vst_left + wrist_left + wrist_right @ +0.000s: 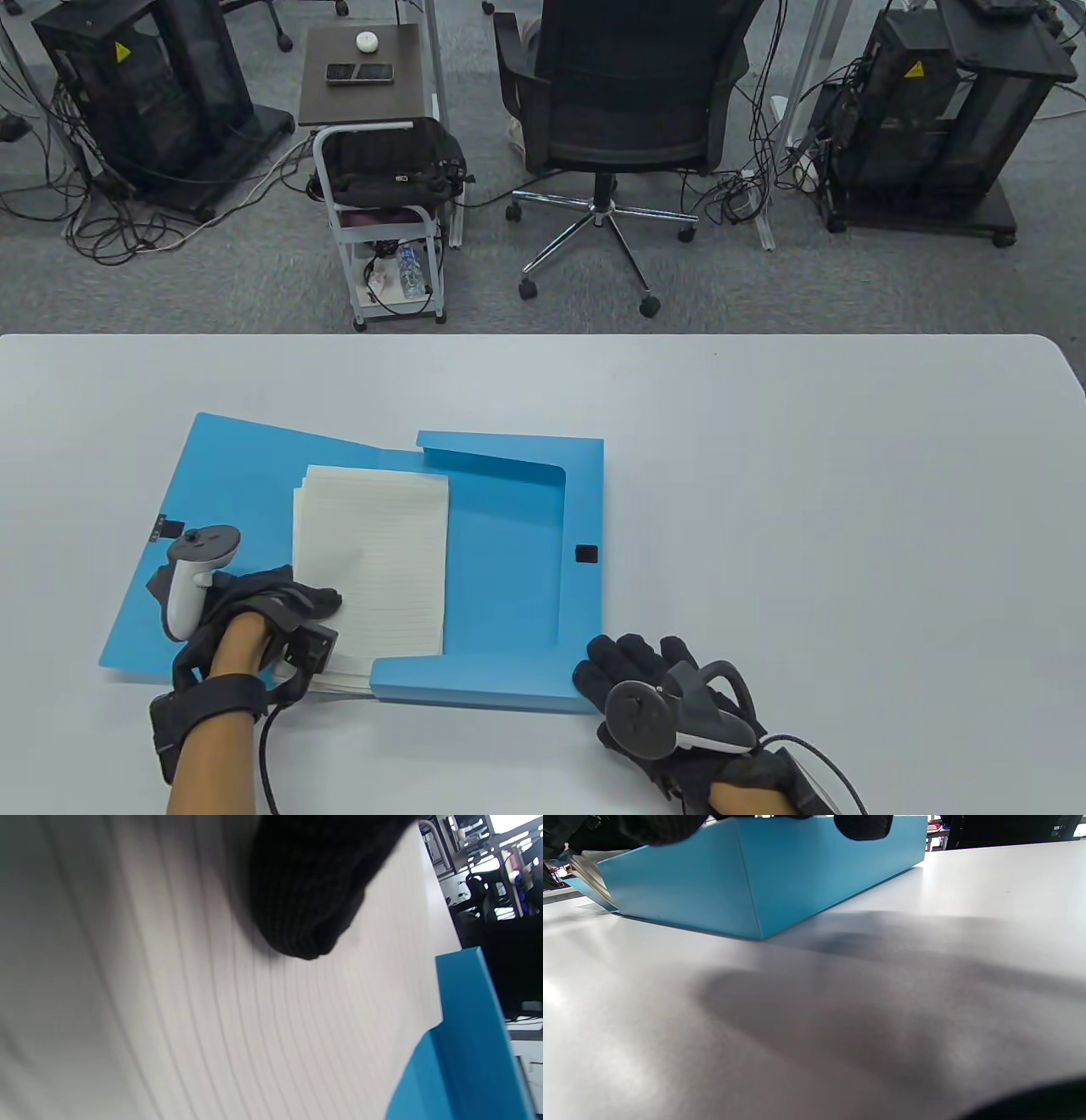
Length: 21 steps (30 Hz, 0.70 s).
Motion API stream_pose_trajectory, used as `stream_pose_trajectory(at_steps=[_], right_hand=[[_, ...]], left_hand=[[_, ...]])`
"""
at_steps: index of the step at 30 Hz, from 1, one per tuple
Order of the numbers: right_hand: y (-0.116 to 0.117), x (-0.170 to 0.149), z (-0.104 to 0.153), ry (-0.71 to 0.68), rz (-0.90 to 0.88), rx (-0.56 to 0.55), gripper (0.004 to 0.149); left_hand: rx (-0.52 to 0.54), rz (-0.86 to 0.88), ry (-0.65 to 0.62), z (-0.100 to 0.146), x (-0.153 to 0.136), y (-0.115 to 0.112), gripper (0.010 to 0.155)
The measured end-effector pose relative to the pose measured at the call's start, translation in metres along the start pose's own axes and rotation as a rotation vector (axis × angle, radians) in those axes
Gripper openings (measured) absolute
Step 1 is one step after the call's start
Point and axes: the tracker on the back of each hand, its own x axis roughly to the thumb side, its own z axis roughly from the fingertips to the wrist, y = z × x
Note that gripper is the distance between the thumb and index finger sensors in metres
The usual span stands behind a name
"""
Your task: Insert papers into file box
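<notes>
A blue file box (509, 552) lies open on the white table, its lid (212, 475) spread flat to the left. A stack of lined papers (382, 543) lies over the lid's hinge and the box's left part. My left hand (288, 607) grips the stack's near left corner, fingers on top; a fingertip (305, 899) rests on the top sheet (169, 1005). Its thumb is hidden. My right hand (645, 671) is spread, its fingers touching the box's near right corner (755, 878). The stack's edge (585, 870) shows left of the box wall.
The white table (806, 509) stretches to the right of the box. Beyond its far edge stand an office chair (619, 110), a small cart (390, 212) and black equipment racks (925, 119).
</notes>
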Motion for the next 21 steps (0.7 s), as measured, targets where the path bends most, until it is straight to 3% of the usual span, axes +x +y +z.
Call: stream_pose_trajectory(at_steps=[6,21], right_hand=[[0.0,0.001,0.0,0.0,0.003,-0.004,0.062],[0.0,-0.003,-0.001,-0.006,-0.035,0.007,0.061]], left_hand=[[0.049,-0.3,0.066,0.007,0.035,-0.027,0.079],[-0.089,-0.496,-0.013,0.007,0.085,-0.109,0.084]])
